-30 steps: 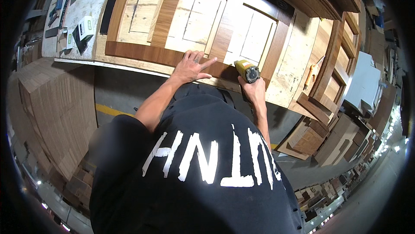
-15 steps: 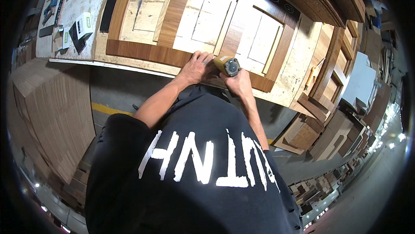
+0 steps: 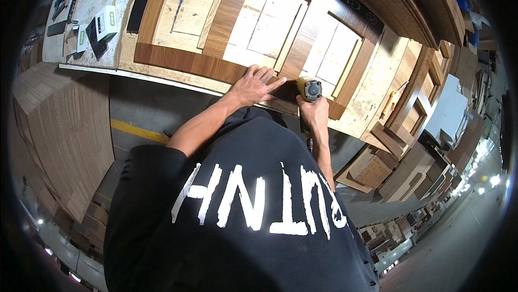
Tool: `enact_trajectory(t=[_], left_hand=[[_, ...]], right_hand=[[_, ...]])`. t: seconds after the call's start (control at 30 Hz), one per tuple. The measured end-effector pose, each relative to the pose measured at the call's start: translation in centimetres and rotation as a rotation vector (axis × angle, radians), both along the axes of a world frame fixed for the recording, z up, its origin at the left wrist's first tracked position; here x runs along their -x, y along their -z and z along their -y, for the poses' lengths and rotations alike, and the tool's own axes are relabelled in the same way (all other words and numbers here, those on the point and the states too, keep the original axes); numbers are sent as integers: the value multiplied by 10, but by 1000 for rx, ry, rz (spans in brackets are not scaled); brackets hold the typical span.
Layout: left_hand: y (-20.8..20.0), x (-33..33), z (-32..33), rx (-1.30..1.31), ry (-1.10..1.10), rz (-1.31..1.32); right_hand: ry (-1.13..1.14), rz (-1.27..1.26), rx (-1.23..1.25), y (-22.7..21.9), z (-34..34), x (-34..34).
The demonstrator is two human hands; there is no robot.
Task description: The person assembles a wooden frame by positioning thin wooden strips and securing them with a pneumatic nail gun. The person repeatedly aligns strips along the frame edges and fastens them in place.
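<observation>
A brown wooden frame [image 3: 186,64] with crosspieces lies on the workbench in front of me. My left hand [image 3: 253,85] rests on its near rail, the fingers spread and some stretched to the right. Close to its right, my right hand [image 3: 315,115] is closed round the handle of a yellow and black air nail gun [image 3: 311,90]. The nailer's head is over the near rail, beside the foot of a crosspiece [image 3: 299,49]. Its tip is hidden beneath its body, so contact with the wood cannot be made out.
White boxes [image 3: 106,22] and a power tool [image 3: 63,0] lie at the bench's left. Dark boards [image 3: 399,1] stand along the far side. To the right are an orange-handled tool [image 3: 389,102] and another frame [image 3: 414,98]. A tall stack of panels [image 3: 65,135] stands at the left.
The nail gun and my right hand have shifted right along the near rail, away from my left hand. My left hand's fingers have spread, and the view has turned slightly.
</observation>
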State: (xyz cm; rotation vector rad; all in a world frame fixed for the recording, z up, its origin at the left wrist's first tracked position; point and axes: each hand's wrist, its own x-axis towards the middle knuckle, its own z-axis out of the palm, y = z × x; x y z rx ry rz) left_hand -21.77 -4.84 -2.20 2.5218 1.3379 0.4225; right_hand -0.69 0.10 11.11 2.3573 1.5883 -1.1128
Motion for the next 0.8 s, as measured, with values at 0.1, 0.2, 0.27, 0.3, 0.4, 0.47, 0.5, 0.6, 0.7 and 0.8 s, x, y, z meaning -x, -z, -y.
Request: enact_trajectory(t=[0.1,0.2,0.27,0.3,0.4,0.47,0.5,0.6,0.7,0.8], left_hand=[[0,1,-1,11,2,9],[0,0,-1,14,-2,20],[-1,-1,-2,21,0,19],[-1,0,-1,29,-2,14],[-3,-2,-1,3,-26,13],[-3,-2,1,-16,-43,15],[-3,-3,1,-19,-43,13],[-3,-3,1,-18,-46,13],[-4,-4,2,-2,-50,8],[-1,-4,3,7,-50,-10]], right_hand=[[-5,-33,26,3,-1,-2],[-15,-69,36,-3,-4,-7],[-15,-91,36,0,-4,-12],[-14,-104,34,2,-3,-15],[-43,-156,-1,7,1,-26],[-103,-210,-61,7,6,-37],[-117,-206,-50,1,7,-39],[-224,-204,-6,2,6,-50],[-257,-232,1,3,5,-49],[-307,-208,8,7,4,-48]])
